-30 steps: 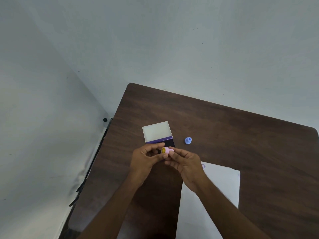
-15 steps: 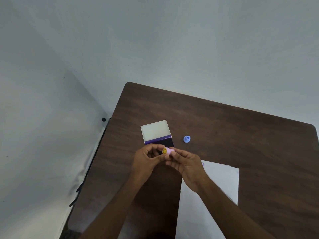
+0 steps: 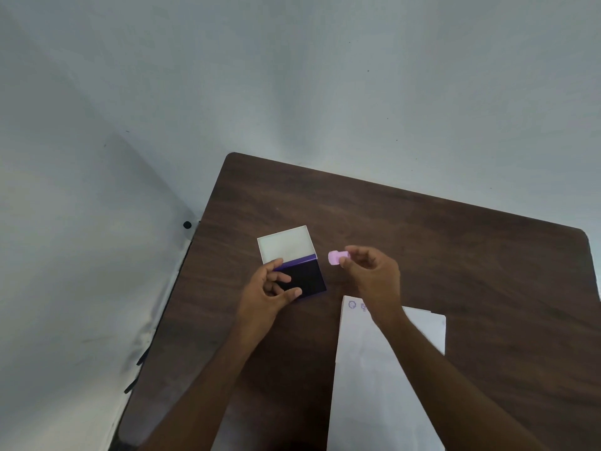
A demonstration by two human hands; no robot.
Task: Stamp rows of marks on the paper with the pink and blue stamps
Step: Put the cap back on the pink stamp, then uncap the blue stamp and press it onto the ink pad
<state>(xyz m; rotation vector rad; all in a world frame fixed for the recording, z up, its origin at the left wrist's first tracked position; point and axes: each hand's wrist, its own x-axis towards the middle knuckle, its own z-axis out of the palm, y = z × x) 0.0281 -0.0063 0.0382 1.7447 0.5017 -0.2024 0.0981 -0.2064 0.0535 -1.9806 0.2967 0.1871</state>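
Dim, even light; soft shadows; slight blur; wide-angle edge distortion.

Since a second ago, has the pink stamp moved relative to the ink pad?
Yes. The pink stamp, in the right hand, went from in front of the ink pad to its right side.

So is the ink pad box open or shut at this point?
Open. The ink pad box has its white lid standing back behind the dark pad, which is exposed; the left hand rests at its near edge.
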